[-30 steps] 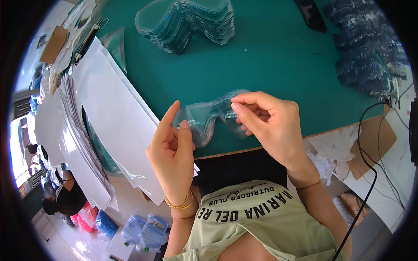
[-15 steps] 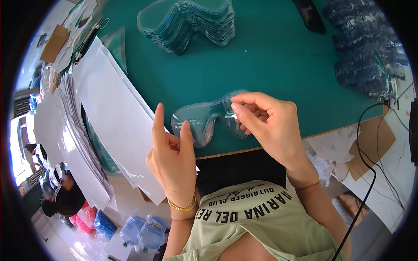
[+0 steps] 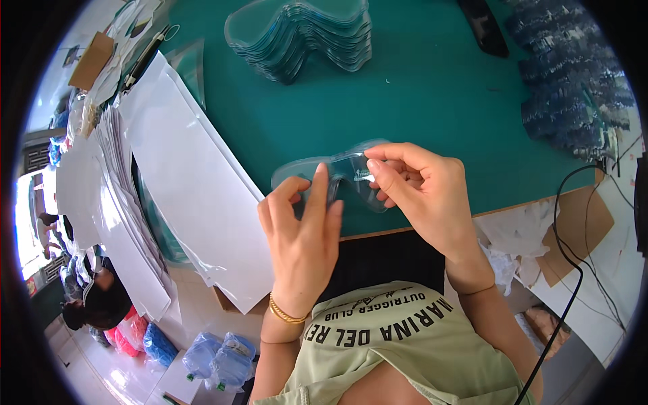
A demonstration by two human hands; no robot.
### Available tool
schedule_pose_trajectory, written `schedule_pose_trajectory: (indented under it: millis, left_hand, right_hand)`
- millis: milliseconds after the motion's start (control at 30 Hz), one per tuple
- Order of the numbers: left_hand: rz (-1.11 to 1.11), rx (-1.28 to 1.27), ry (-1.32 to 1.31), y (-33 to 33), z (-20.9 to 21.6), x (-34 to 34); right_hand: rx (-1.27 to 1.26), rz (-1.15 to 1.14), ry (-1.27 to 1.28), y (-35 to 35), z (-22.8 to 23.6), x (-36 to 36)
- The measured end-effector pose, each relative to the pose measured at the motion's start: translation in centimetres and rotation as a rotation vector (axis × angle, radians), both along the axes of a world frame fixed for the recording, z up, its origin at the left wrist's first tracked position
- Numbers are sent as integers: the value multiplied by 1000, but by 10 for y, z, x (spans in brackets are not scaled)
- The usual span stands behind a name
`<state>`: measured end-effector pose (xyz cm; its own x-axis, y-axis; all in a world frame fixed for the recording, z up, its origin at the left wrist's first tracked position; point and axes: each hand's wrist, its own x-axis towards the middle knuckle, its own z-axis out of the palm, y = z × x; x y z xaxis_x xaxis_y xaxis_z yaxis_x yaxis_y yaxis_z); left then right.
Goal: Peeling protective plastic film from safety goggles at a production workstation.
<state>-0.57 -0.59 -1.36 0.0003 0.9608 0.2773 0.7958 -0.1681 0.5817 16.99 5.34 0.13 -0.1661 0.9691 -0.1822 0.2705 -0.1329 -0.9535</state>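
A clear goggle lens (image 3: 368,192) with small white print lies at the front edge of the green table, its notch toward me; it may be more than one layer. My right hand (image 3: 428,196) pinches its upper right edge between thumb and fingertips. Over its left half, my left hand (image 3: 304,223) is spread open, the index fingertip at the lens's middle near the upper edge. The left hand hides much of that half. Farther back stands a tall stack of similar clear lenses (image 3: 297,40).
Large white sheets (image 3: 196,182) lie along the table's left side. At the far right is a pile of dark blue pieces (image 3: 574,74), with a black object (image 3: 482,27) beside it. A black cable (image 3: 563,250) hangs at the right. Water jugs (image 3: 226,361) stand on the floor.
My left hand has moved rightward over the lens, its index finger now at the lens's middle and its fingers spread. My right hand keeps its pinch almost in place.
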Motion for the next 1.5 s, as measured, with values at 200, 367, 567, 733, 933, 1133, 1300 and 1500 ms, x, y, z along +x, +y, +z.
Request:
schedule_pose_trajectory:
  millis: [200, 367, 567, 733, 933, 1133, 1300, 1500]
  left_hand:
    - [-5, -108, 352, -3, 3, 15]
    - [-14, -114, 461, -2, 9, 23]
    - [-151, -145, -44, -18, 37, -1]
    - [130, -135, -357, -17, 5, -20]
    - [65, -211, -369, -29, 11, -15]
    - [92, -81, -352, -40, 13, -23]
    - [236, -74, -217, -48, 35, -73]
    - [513, -150, -140, -25, 52, -159]
  right_hand:
    - [-6, 5, 73, -2, 6, 7]
    - [92, -104, -14, -2, 5, 21]
    - [479, 39, -280, -2, 11, 39]
    - [515, 372, -481, -12, 2, 17]
    - [482, 420, -469, 1, 6, 20]
    - [679, 389, -441, 38, 28, 15]
    - [1015, 365, -528, 141, 53, -25]
    - [823, 545, -923, 205, 72, -59]
